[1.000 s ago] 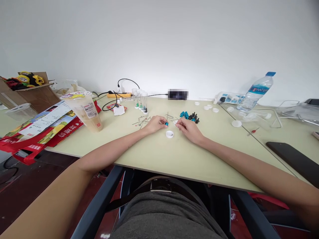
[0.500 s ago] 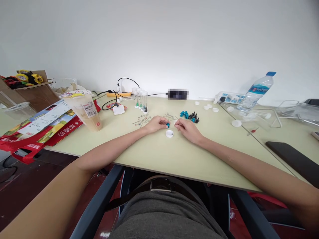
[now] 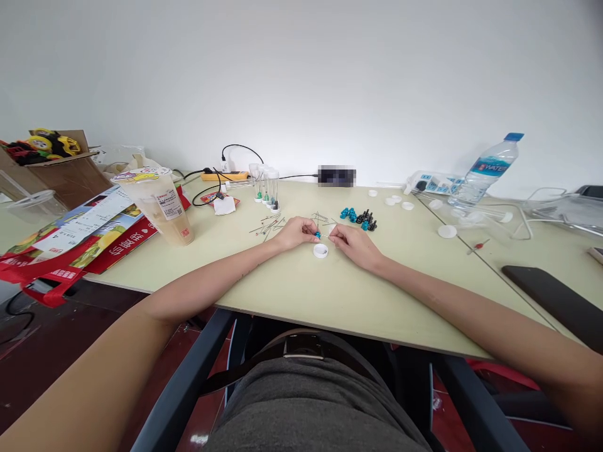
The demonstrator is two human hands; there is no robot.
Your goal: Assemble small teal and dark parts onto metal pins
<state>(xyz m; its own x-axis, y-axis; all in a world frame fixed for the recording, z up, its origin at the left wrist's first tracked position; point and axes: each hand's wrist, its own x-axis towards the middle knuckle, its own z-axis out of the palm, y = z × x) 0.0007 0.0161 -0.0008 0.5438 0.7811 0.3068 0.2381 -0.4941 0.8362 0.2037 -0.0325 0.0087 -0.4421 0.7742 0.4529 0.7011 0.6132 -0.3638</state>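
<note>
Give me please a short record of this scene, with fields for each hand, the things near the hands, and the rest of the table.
left hand: the left hand pinches a small blue piece at its fingertips
right hand: the right hand pinches a thin pin, its tip at the blue piece
near the hands: a white cap lies just in front; loose pins to the left; a heap of blue and black pieces behind
rest: clear tubes, drink cup, water bottle, black phone
surface: pale green table
</note>
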